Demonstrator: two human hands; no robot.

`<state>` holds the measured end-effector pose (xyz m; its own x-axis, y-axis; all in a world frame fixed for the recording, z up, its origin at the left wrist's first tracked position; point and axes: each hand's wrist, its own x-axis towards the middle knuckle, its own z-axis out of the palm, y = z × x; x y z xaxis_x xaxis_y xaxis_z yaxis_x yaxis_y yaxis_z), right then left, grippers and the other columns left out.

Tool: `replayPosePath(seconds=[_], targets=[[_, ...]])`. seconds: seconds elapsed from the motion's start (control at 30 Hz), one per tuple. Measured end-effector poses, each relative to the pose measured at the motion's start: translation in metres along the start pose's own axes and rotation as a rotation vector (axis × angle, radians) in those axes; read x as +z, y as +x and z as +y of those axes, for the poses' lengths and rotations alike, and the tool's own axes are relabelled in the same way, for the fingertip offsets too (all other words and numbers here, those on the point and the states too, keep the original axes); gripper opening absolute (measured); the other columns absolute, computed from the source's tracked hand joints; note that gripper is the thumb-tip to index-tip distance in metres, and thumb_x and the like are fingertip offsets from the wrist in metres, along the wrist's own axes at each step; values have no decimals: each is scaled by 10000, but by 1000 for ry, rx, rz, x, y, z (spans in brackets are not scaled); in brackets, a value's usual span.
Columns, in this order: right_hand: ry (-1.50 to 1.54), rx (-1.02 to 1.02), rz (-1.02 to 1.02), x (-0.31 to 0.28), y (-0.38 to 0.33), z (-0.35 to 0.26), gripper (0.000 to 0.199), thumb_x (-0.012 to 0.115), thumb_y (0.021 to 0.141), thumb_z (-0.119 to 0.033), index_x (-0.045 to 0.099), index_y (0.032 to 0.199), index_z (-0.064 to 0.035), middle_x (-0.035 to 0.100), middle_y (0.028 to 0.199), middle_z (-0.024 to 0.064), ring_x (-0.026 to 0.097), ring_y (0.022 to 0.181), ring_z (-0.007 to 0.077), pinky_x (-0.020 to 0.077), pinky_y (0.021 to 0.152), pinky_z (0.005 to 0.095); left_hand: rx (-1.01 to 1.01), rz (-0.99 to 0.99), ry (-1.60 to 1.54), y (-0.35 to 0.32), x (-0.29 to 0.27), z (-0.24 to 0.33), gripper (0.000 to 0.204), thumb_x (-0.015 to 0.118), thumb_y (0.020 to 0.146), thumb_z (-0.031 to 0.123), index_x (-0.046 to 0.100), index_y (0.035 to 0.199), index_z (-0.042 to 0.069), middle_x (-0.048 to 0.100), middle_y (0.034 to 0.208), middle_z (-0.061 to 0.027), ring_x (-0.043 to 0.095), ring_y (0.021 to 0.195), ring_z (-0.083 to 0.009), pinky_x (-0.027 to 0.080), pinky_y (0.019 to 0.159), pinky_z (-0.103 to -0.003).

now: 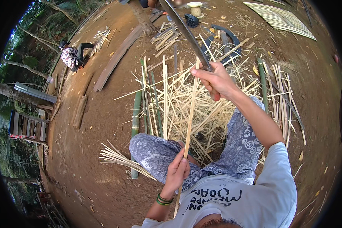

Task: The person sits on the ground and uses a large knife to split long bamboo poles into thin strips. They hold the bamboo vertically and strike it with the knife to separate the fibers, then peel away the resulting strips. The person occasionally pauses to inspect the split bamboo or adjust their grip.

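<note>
Head view is showing a person sitting on bare earth with knees apart in patterned grey trousers (155,152). Near the body, the left hand (177,173) is gripping a long thin bamboo strip (190,114), its fingers pressed together around the strip's lower part; a green bracelet (163,200) is sitting on that wrist. The strip is standing nearly upright, running from beside the chest up to the right hand (216,80), which is raised farther out. That hand's fingers are wrapped tight around the handle of a long dark blade (184,30), and the blade is slanting away to the far left; the strip's top end is lying just beside this fist, though whether blade and strip are touching cannot be told. Beyond the knees a heap of pale bamboo splits (178,102) is covering the ground, and a tidy bundle of strips (117,157) is lying to the near left. At far right a woven bamboo mat (281,19) is lying flat. Another person (70,57) is crouching at far left.
</note>
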<state>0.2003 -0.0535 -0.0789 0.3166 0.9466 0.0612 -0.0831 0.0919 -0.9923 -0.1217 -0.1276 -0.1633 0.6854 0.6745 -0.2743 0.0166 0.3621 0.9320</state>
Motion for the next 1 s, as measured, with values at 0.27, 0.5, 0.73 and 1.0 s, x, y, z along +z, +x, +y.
replayPosePath(seconds=[0.27, 0.5, 0.73, 1.0], targets=[[189, -76, 4, 2, -1, 12, 213, 690, 910, -134, 656, 1064, 8, 605, 752, 39, 458, 438, 31, 335, 374, 208, -6, 30, 5, 3, 0, 0, 293, 439, 1070, 163, 535, 1308, 21, 455, 690, 19, 414, 549, -55, 362, 488, -202], [115, -155, -20, 5, -6, 8, 221, 701, 912, -165, 655, 1051, 0, 622, 750, 35, 470, 439, 32, 343, 368, 204, 153, 102, 142, 8, 1, -6, 198, 473, 1056, 150, 573, 1175, 27, 511, 693, 4, 466, 546, -63, 396, 499, -213], [-15, -133, 1, 10, -13, 1, 282, 741, 910, -281, 650, 980, -24, 636, 694, 13, 473, 458, 20, 346, 386, 198, 86, 117, 78, 4, 5, 2, 342, 480, 1049, 98, 504, 1379, 12, 495, 699, 41, 436, 548, -24, 347, 475, -190], [-422, -167, -20, 12, -45, 33, 604, 542, 960, -607, 710, 962, -27, 547, 564, -33, 478, 457, 66, 332, 408, 262, -23, 3, -179, 15, -2, 24, 432, 415, 1076, 130, 387, 1505, 88, 453, 720, 12, 329, 512, -37, 295, 458, -185]])
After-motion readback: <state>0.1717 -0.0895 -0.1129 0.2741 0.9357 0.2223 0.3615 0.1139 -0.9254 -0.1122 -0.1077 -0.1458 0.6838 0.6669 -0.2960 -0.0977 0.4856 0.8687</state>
